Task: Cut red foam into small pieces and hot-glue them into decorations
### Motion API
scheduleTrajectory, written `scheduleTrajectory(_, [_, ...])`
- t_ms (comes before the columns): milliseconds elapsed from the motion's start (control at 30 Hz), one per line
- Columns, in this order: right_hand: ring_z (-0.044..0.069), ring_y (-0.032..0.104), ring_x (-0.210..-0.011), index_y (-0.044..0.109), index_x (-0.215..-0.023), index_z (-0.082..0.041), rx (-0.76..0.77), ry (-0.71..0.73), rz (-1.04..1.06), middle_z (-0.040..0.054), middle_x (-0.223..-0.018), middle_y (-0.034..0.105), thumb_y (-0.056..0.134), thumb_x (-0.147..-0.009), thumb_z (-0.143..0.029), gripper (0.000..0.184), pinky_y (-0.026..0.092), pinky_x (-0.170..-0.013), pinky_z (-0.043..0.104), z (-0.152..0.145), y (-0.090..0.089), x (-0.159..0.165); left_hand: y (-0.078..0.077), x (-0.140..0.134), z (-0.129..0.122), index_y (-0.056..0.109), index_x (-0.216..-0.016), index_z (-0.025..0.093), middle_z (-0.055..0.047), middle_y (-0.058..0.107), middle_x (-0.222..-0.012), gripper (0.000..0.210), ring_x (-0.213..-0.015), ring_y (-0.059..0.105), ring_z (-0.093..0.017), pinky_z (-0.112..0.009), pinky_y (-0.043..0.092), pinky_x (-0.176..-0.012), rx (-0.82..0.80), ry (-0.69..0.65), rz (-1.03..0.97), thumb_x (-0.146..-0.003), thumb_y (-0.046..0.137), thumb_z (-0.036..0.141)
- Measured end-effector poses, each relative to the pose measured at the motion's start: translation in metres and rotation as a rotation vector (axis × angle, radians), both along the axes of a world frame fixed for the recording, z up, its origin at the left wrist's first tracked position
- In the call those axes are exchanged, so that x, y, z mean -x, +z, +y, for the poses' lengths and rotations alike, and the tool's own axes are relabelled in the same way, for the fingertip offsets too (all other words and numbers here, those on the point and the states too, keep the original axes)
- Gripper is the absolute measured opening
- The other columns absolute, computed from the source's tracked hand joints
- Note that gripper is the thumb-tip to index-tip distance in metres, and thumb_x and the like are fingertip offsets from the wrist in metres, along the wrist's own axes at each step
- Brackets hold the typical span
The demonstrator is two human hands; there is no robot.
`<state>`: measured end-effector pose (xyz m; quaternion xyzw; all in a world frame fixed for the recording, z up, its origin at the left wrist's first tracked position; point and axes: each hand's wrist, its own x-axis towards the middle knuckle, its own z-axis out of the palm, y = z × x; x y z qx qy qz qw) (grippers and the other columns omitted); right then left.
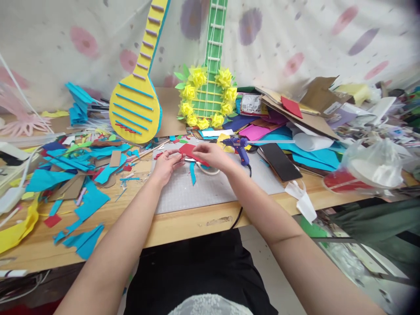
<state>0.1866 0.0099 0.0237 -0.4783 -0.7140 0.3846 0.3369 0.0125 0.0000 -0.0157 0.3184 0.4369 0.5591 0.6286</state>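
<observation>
A small piece of red paper (187, 151) is between my two hands, above the grey cutting mat (183, 197). My left hand (168, 165) is closed, its fingertips pinching at the left side of the paper. From the right, my right hand (212, 156) bends its fingers down over the paper's other side, and its fingertips are partly hidden. Under the hands lie a roll of tape (210, 171) and a narrow blue strip (192, 173). Just right of them, a purple glue gun (241, 150) rests on the mat.
Behind stand a yellow paper instrument (134, 111) and a green one (211, 94) with yellow flowers. Blue scraps (90, 203) litter the left. A black phone (280, 162), stacked sheets and cardboard (315, 118), and a bag-covered tub (348, 177) occupy the right. The glue gun's cord crosses the front edge.
</observation>
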Motion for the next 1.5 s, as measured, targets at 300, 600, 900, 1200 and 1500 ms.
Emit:
scheduleTrajectory(300, [0.012,0.061,-0.078,0.069,-0.086,-0.015,0.201,0.034,0.366,0.004,-0.088,0.068,0.062,-0.069,-0.023,0.02,0.047,-0.073,0.025,0.014,-0.027,0.036,0.0,0.001,0.001,0.059,-0.088,0.013,-0.002,0.067,-0.072,0.022,-0.062,0.062,-0.009,-0.022,0.053,-0.065,0.001,-0.035,-0.067,-0.069,0.067,0.008])
scheduleTrajectory(600, [0.014,0.059,-0.08,0.071,-0.092,-0.018,-0.159,0.034,0.165,0.0045,-0.088,0.066,0.06,-0.075,-0.021,0.021,0.046,-0.072,0.028,0.013,-0.036,0.034,0.004,0.0,-0.002,0.06,-0.086,0.011,0.0,0.065,-0.066,0.018,-0.059,0.061,-0.008,-0.022,0.053,-0.066,0.044,-0.06,-0.096,-0.07,0.064,0.004])
scheduleTrajectory(900, [0.018,0.055,-0.092,0.068,-0.105,-0.022,-0.645,0.167,-0.294,0.0075,-0.098,0.065,0.046,-0.088,-0.032,0.029,0.043,-0.081,0.032,0.011,-0.03,0.02,0.003,0.002,0.001,0.059,-0.079,0.011,0.0,0.064,-0.068,0.013,-0.057,0.061,-0.006,-0.019,0.054,-0.063,0.114,-0.067,-0.114,-0.072,0.06,0.001])
scheduleTrajectory(1200, [0.02,0.052,-0.101,0.057,-0.12,-0.022,-0.666,0.105,-0.325,0.0081,-0.112,0.062,0.045,-0.089,-0.033,0.035,0.043,-0.087,0.036,0.006,-0.035,0.021,0.005,0.008,0.003,0.053,-0.082,0.012,-0.001,0.066,-0.07,0.02,-0.062,0.063,-0.009,-0.023,0.054,-0.068,0.042,0.026,-0.063,-0.069,0.065,0.003])
scheduleTrajectory(1500, [0.013,0.06,-0.072,0.052,-0.083,-0.021,0.037,-0.106,0.561,-0.0009,-0.077,0.062,0.061,-0.073,-0.038,0.022,0.05,-0.066,0.028,0.013,-0.047,0.04,0.004,0.003,0.0,0.057,-0.089,0.011,-0.003,0.067,-0.072,0.023,-0.06,0.063,-0.01,-0.027,0.054,-0.068,-0.012,-0.067,0.019,-0.068,0.067,0.006])
